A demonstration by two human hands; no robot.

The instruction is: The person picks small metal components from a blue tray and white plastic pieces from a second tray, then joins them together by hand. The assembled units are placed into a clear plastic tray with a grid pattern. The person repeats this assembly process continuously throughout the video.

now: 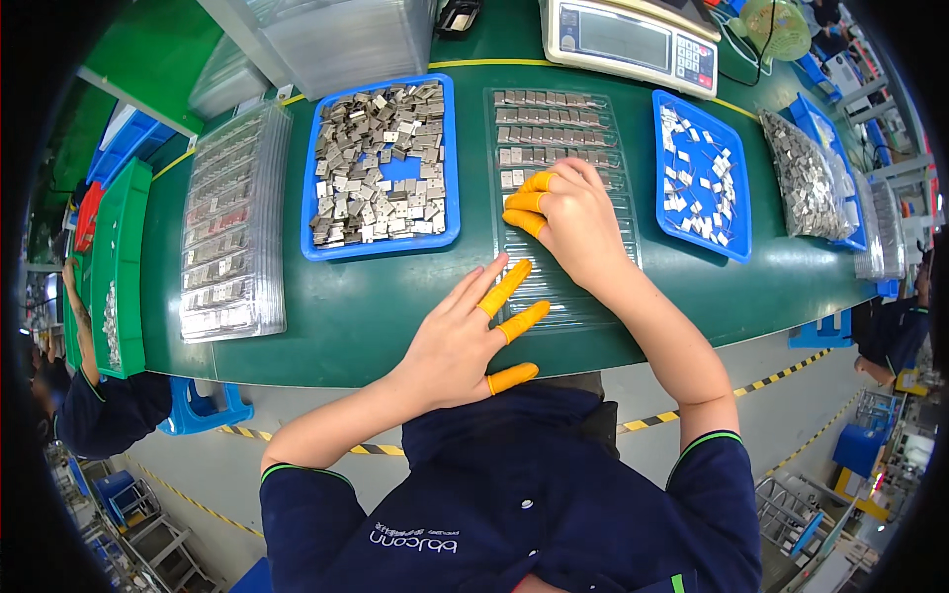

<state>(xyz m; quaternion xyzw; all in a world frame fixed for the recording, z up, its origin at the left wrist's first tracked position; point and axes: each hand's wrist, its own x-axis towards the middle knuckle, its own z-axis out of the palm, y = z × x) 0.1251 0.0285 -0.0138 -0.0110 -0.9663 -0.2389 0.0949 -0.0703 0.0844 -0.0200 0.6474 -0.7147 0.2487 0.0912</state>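
A clear plastic tray (561,296) with long slots lies in front of me on the green table. Its far rows hold small metal connector pieces (549,117); the slots nearer me show none. Over the row behind the middle, my right hand (578,217) is closed in a pinch, orange cots on several fingers. What its fingertips hold, if anything, is hidden by the fingers. My left hand (460,336) rests by the tray's near left edge, its fingers spread and holding nothing, some in orange cots too. Left of the tray sits a blue bin (308,188) heaped with metal pieces.
Right of the tray is a blue bin (739,203) of small white parts, then a bag of metal pieces (799,178). A scale (633,44) stands behind. Stacked clear trays (232,227) and a green bin (124,257) are at left, beside a co-worker's arm (81,321).
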